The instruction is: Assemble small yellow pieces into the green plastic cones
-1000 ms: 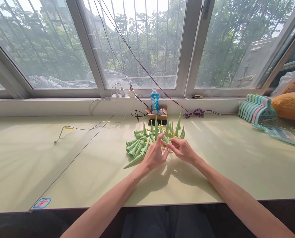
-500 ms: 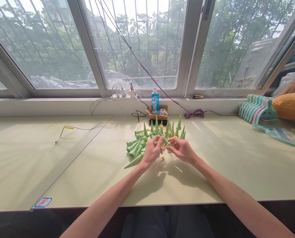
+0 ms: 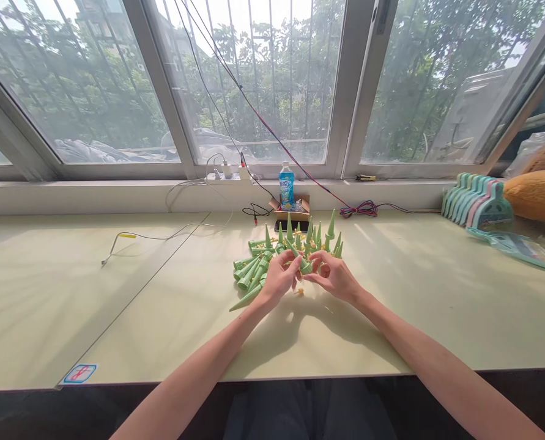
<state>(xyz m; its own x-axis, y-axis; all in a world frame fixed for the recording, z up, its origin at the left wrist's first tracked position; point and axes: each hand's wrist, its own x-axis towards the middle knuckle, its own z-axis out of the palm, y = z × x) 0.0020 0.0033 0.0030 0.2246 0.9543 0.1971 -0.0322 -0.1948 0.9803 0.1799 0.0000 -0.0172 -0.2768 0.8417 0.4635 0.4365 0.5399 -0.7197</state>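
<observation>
Green spike (image 3: pixel 306 267): here it is in the head view, up off the table (image 3: pixel 437 305) between two bare hands, tilted, point angling away to the left, broad ribbed end toward the person!
Left hand (image 3: pixel 279 280): thumb and fingers pinched on the spike's body, a firm grasp.
Right hand (image 3: pixel 339 278): thumb and fingertips gripping the ribbed end from the other side.
Spike pile (image 3: pixel 254 272): just beyond and left of the hands, some lying flat, others standing points-up.
Yellow pieces: small ones scattered among the pile, and one stray (image 3: pixel 300 291) on the tabletop just below the hands.
Cardboard box (image 3: pixel 295 216): behind the pile, flaps spread, and look inside: an upright bottle (image 3: pixel 287 188) of blue liquid, with crinkled clear plastic (image 3: pixel 298 206) beside it.
Phone-like slab (image 3: pixel 284 226): dark, flat, right in front of that box.
Plastic bag (image 3: pixel 539 151): far right, clear, its contents too indistinct to name, above a plump orange object (image 3: pixel 536 194).
Pastel row (image 3: pixel 476 203): handled plates standing side by side nearby.
</observation>
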